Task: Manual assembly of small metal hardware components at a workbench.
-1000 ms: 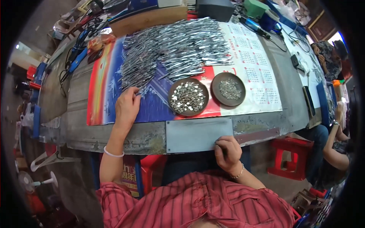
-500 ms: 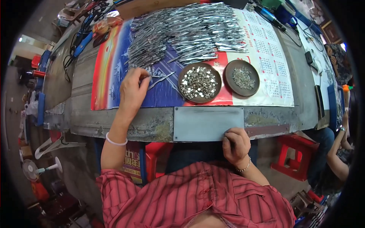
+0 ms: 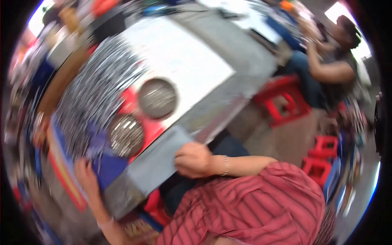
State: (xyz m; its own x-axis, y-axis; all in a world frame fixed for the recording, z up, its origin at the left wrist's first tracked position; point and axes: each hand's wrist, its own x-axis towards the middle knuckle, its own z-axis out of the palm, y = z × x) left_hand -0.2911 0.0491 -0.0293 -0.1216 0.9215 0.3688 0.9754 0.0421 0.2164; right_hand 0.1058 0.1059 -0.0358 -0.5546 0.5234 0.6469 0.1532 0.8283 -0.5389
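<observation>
Motion blurs the whole head view. My left hand [image 3: 86,177] rests at the near corner of a large heap of thin silver metal strips [image 3: 96,81], over the blue part of a printed sheet [image 3: 110,169]. Its fingers are smeared, so I cannot make out a grip. My right hand [image 3: 194,160] is curled closed at the edge of a grey-blue plate [image 3: 157,157] on the table's front edge; whatever its fingers may hold is hidden. Between heap and plate sits a round brown dish [image 3: 141,152] of small shiny discs. Beyond it stands another dish [image 3: 173,109] with small metal pieces.
The printed sheet's white part [image 3: 196,61] covers the table's right side. A brown wooden edge [image 3: 61,87] runs behind the heap. Red stools [image 3: 281,102] stand on the floor at right. A seated person [image 3: 330,69] works at a neighbouring table, upper right.
My view has swung to the right and tilted, so the table now lies slanted at left and the neighbouring person shows more fully. Both hands stay near the same spots on the table.
</observation>
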